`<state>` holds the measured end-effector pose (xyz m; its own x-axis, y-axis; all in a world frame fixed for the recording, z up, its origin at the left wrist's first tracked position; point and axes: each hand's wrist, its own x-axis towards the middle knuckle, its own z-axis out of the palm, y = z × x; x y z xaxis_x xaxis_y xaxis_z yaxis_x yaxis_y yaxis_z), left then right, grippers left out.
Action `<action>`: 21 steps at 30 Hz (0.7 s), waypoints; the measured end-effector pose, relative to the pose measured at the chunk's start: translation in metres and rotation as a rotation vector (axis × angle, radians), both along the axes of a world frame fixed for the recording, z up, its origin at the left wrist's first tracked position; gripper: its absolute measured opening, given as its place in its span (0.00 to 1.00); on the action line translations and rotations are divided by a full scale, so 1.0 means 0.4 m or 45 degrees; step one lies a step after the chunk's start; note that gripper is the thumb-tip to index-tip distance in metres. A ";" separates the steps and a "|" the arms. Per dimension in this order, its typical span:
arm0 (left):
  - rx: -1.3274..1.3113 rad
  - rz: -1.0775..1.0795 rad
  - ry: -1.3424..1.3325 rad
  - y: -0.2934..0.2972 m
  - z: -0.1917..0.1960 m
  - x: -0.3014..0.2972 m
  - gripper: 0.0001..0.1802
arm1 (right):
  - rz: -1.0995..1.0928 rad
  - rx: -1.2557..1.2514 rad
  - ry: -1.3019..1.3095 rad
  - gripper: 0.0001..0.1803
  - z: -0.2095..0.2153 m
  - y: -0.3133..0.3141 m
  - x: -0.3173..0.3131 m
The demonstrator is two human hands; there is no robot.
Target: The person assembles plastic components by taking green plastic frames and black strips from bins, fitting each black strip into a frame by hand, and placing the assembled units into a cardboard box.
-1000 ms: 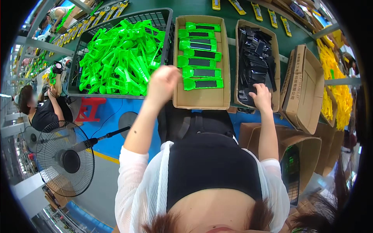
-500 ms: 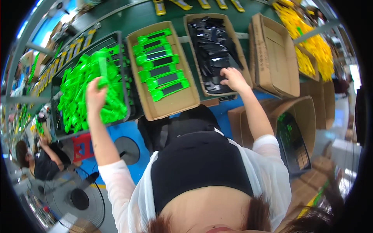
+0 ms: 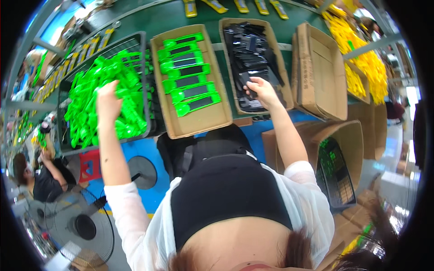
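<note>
Since a moment ago my left hand (image 3: 107,100) has stayed down in the black wire basket (image 3: 143,81) of loose green plastic parts (image 3: 90,104), while my right hand (image 3: 262,90) has closed further onto the black pieces (image 3: 253,49) in their cardboard tray (image 3: 275,54); the whole bench has also swung under my head, so both boxes sit a little differently in view; between the two lies the middle cardboard tray (image 3: 199,122) with the finished green-and-black pieces (image 3: 187,72) laid in a neat column

Those green parts look to me like light, stiff moulded plastic, smooth enough to slide over one another and prone to tangle in a heap, so I judge it best to pinch one by its narrow handle end rather than the broad head; the black pieces look flat, thin and glossy, likely slippery, best taken by the edges

My left fingers are curled downward into the pile, but from behind the knuckles I cannot tell whether they have one pinched; my right fingers are bent together over a black piece at the near end of its tray, seemingly closed on it
</note>
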<state>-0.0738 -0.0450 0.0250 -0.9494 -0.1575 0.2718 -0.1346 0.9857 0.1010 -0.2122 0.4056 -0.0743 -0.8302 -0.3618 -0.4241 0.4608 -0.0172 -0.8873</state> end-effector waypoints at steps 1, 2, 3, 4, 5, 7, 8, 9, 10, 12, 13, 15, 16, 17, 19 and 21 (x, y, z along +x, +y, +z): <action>-0.025 0.029 -0.022 0.023 0.005 0.015 0.24 | 0.063 -0.083 0.010 0.22 -0.013 -0.006 0.003; -0.028 -0.060 0.132 0.002 -0.048 0.007 0.23 | -0.035 -0.137 -0.022 0.21 0.009 -0.026 0.025; 0.152 -0.051 0.160 0.003 -0.067 -0.012 0.19 | -0.085 -0.065 -0.008 0.19 0.024 -0.036 0.038; 0.114 -0.032 0.126 0.003 -0.084 -0.027 0.14 | 0.003 -0.119 -0.046 0.16 0.006 -0.011 0.031; 0.070 -0.044 0.058 0.002 -0.084 -0.038 0.11 | 0.005 -0.105 -0.043 0.11 0.006 -0.002 0.039; -0.104 -0.029 0.014 -0.032 -0.097 -0.031 0.16 | 0.028 -0.064 -0.102 0.07 0.049 -0.013 0.059; -0.189 0.016 -0.023 -0.032 -0.084 -0.031 0.18 | 0.015 -0.046 -0.113 0.07 0.073 -0.021 0.071; -0.259 0.011 0.093 -0.055 -0.095 -0.031 0.17 | 0.013 -0.055 -0.113 0.07 0.065 -0.023 0.068; -0.327 0.002 0.209 -0.086 -0.111 -0.028 0.17 | 0.057 -0.053 -0.109 0.07 0.054 -0.023 0.064; -0.285 0.047 0.262 -0.121 -0.104 -0.036 0.17 | 0.089 -0.029 -0.110 0.07 0.052 -0.030 0.068; -0.250 0.073 0.266 -0.133 -0.103 -0.050 0.16 | 0.086 -0.034 -0.113 0.07 0.056 -0.040 0.073; -0.280 0.116 0.226 -0.128 -0.091 -0.084 0.16 | 0.097 -0.054 -0.119 0.08 0.057 -0.055 0.084; -0.283 0.193 0.008 -0.114 -0.092 -0.111 0.17 | 0.098 -0.061 -0.133 0.09 0.064 -0.058 0.093; -0.287 0.270 -0.209 -0.104 -0.089 -0.132 0.18 | 0.100 -0.070 -0.146 0.09 0.069 -0.065 0.099; -0.536 0.109 -0.208 -0.124 -0.157 -0.147 0.16 | 0.116 -0.104 -0.160 0.11 0.081 -0.074 0.111; -0.722 0.140 -0.445 -0.157 -0.202 -0.177 0.14 | 0.141 -0.132 -0.147 0.11 0.090 -0.082 0.123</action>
